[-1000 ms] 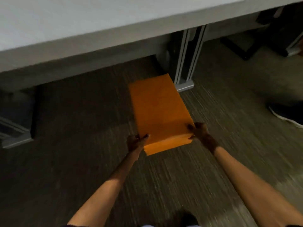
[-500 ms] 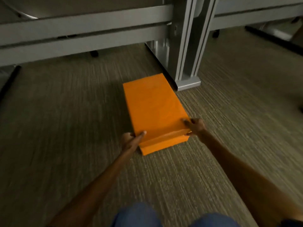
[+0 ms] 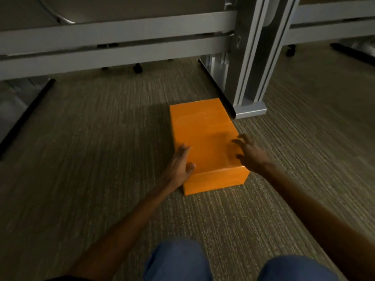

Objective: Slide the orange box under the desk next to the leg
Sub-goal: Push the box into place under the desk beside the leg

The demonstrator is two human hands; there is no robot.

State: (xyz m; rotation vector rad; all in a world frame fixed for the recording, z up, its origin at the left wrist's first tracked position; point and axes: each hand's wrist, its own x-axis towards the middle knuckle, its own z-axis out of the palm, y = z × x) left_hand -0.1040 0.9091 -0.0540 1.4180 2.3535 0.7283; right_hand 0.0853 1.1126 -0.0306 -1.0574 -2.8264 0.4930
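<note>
From the head camera, we see the orange box point(image 3: 205, 142) flat on the carpet point(image 3: 101, 159), the desk leg point(image 3: 250, 78) just beside at one o'clock. Our left hand point(image 3: 179, 166) and right hand point(image 3: 248, 152) are spread wide at its near corners, probably to push it straight.

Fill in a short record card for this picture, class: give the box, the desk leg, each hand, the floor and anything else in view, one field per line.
box: orange box lying flat on the floor, far corner close beside the foot of the leg
desk leg: grey metal desk leg, upright, right of the box
left hand: open, fingers spread at the box's near left edge
right hand: open, fingers spread over the box's near right corner
floor: striped carpet
also in view: knees in blue jeans
</note>
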